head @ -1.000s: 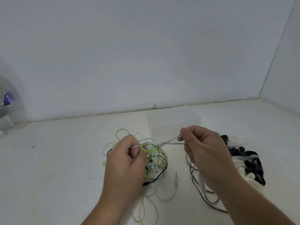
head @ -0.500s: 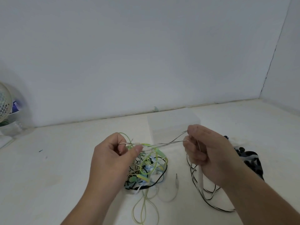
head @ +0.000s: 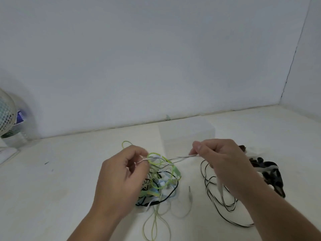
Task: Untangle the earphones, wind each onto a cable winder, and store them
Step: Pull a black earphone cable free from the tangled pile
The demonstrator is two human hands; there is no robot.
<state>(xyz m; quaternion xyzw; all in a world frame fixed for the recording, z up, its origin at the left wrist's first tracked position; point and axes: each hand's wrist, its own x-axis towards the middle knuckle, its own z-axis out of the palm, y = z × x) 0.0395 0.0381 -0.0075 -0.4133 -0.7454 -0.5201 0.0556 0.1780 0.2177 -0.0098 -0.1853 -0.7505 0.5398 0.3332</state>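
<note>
Near the middle of the pale surface (head: 69,188) sits a tangled heap of green, black and white earphone cables (head: 161,181). The left hand (head: 121,178), nearer it, and the right hand (head: 224,160) each pinch one thin whitish strand (head: 177,159) stretched crosswise between them.

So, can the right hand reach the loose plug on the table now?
Probably yes: the plug lies uncovered nearby, but the right hand pinches a thin cable and must release it first.
</note>
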